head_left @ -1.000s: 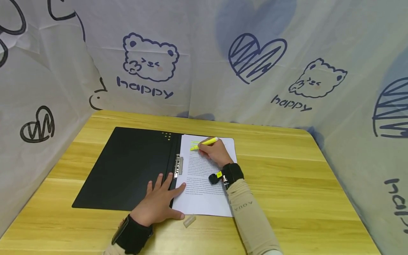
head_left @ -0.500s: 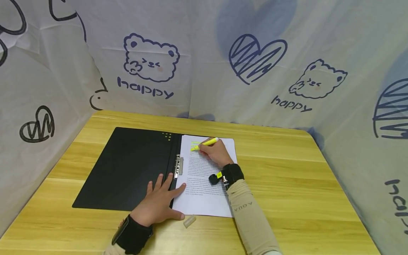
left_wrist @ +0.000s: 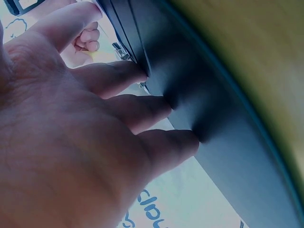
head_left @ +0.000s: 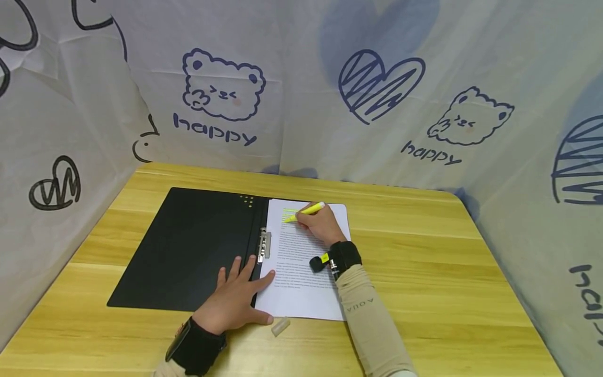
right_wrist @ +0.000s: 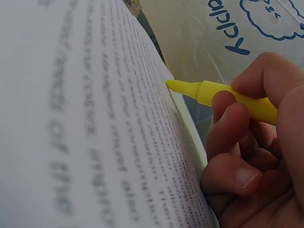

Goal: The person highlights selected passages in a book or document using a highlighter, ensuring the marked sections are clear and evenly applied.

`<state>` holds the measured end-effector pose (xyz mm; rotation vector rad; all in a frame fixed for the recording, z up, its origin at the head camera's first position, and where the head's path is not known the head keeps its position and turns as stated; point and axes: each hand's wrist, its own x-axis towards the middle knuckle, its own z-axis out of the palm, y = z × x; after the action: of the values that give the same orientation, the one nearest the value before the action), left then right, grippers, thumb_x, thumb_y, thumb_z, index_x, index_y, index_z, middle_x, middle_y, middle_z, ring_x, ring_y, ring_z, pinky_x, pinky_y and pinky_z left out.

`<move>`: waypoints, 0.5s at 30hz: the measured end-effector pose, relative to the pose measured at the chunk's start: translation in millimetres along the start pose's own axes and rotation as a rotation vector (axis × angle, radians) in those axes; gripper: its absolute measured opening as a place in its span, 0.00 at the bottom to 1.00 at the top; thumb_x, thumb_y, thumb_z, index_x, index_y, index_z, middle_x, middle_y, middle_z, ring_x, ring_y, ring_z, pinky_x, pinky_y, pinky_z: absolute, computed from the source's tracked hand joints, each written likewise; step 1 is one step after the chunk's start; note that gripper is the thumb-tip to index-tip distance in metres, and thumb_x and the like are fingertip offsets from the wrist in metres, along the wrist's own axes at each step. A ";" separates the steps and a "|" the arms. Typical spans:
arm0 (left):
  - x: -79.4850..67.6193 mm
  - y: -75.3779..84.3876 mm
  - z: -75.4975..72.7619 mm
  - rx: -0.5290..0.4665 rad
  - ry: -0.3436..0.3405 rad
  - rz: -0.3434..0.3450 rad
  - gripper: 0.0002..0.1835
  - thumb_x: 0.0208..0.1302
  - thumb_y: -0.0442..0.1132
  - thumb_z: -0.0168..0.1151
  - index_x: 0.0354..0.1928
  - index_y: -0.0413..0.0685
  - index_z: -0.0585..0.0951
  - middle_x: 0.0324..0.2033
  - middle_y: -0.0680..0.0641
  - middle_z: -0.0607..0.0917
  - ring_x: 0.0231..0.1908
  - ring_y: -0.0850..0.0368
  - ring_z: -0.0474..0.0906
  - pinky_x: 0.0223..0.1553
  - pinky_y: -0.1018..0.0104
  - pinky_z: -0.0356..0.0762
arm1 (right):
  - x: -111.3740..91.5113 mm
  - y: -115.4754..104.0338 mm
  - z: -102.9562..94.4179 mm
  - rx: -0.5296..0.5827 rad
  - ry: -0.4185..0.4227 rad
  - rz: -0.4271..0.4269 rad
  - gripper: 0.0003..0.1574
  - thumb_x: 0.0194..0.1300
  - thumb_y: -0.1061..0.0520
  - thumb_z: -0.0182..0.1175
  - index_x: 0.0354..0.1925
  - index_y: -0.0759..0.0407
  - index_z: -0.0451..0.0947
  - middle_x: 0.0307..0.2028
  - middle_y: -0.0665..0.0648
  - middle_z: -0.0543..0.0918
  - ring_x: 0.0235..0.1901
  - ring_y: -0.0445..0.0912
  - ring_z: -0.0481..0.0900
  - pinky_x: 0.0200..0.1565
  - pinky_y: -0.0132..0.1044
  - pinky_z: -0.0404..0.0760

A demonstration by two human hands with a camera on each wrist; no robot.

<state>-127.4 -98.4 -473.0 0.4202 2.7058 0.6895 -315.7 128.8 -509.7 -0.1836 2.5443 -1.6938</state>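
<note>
A black folder (head_left: pixel 188 235) lies spread flat on the table, with printed paper (head_left: pixel 301 301) on its right side under a metal clip (head_left: pixel 264 245). My right hand (head_left: pixel 321 226) pinches a yellow highlighter (head_left: pixel 312 208) between thumb and fingers. In the right wrist view the highlighter's tip (right_wrist: pixel 169 84) is at the printed lines. Yellow strokes mark the top lines of the page. My left hand (head_left: pixel 233 303) rests with fingers spread across the folder's spine and the paper's lower left; the left wrist view shows its fingertips (left_wrist: pixel 187 142) on the black cover.
A pale translucent cap (head_left: pixel 280 326) lies on the wooden table (head_left: pixel 424 272) just below the folder's front edge, near my left thumb. White cloth walls (head_left: pixel 301 104) with blue drawings stand behind and at both sides.
My right hand has shifted very slightly to the right along the line with the highlighter. The left hand, folder and cap have stayed where they were.
</note>
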 end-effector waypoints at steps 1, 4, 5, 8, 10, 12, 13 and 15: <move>-0.1 0.0 0.0 0.001 0.000 0.000 0.50 0.51 0.58 0.81 0.76 0.57 0.71 0.79 0.30 0.51 0.77 0.24 0.37 0.69 0.21 0.35 | 0.3 0.4 -0.3 -0.005 0.001 -0.001 0.10 0.62 0.52 0.69 0.32 0.58 0.83 0.22 0.53 0.80 0.25 0.46 0.74 0.31 0.37 0.70; -0.3 0.1 -0.3 0.005 0.003 0.002 0.50 0.51 0.58 0.81 0.76 0.56 0.71 0.79 0.30 0.51 0.77 0.23 0.37 0.69 0.21 0.36 | 0.6 0.7 -1.1 -0.009 0.000 0.006 0.10 0.62 0.52 0.69 0.32 0.57 0.83 0.22 0.53 0.79 0.25 0.46 0.75 0.31 0.37 0.70; -0.3 0.1 -0.2 0.007 0.003 0.001 0.50 0.51 0.58 0.81 0.76 0.56 0.71 0.79 0.30 0.51 0.77 0.23 0.37 0.69 0.21 0.36 | 0.4 0.7 -1.5 -0.008 0.000 0.007 0.10 0.62 0.52 0.69 0.32 0.57 0.83 0.22 0.53 0.79 0.25 0.46 0.75 0.31 0.37 0.70; -0.4 0.0 0.1 0.011 0.004 0.000 0.50 0.50 0.58 0.81 0.76 0.56 0.72 0.79 0.30 0.52 0.77 0.23 0.38 0.69 0.21 0.36 | 0.4 1.2 -2.2 -0.010 0.001 0.011 0.10 0.62 0.52 0.69 0.32 0.58 0.82 0.21 0.53 0.78 0.25 0.46 0.74 0.31 0.36 0.69; -0.4 -0.1 0.3 0.011 0.005 0.000 0.50 0.50 0.58 0.81 0.76 0.56 0.72 0.79 0.30 0.52 0.77 0.23 0.38 0.69 0.21 0.36 | 0.1 1.0 -2.7 -0.009 0.004 0.011 0.09 0.61 0.53 0.69 0.32 0.58 0.83 0.21 0.53 0.78 0.25 0.46 0.74 0.31 0.36 0.69; -0.2 -0.3 0.6 0.010 0.006 0.000 0.50 0.50 0.58 0.81 0.76 0.56 0.71 0.79 0.30 0.52 0.77 0.23 0.37 0.69 0.21 0.36 | -0.6 0.3 -3.3 -0.012 0.008 0.008 0.09 0.61 0.53 0.68 0.32 0.58 0.83 0.21 0.52 0.78 0.25 0.46 0.74 0.31 0.36 0.69; -0.1 -0.4 0.8 0.008 0.007 0.000 0.50 0.50 0.58 0.81 0.76 0.56 0.71 0.79 0.30 0.52 0.77 0.23 0.37 0.69 0.21 0.36 | -1.0 0.0 -3.6 -0.017 0.011 0.006 0.09 0.61 0.53 0.68 0.32 0.58 0.83 0.21 0.52 0.78 0.25 0.46 0.74 0.31 0.36 0.69; 0.2 -0.7 1.2 0.007 0.007 0.001 0.50 0.50 0.58 0.81 0.76 0.56 0.71 0.79 0.31 0.52 0.77 0.23 0.37 0.69 0.21 0.35 | -1.7 -0.5 -4.1 -0.019 0.010 0.002 0.09 0.61 0.53 0.68 0.32 0.58 0.83 0.21 0.52 0.78 0.25 0.46 0.74 0.31 0.36 0.69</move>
<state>-127.3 -98.5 -474.4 0.4216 2.7156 0.6837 -314.5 132.6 -507.7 -0.1739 2.5683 -1.6742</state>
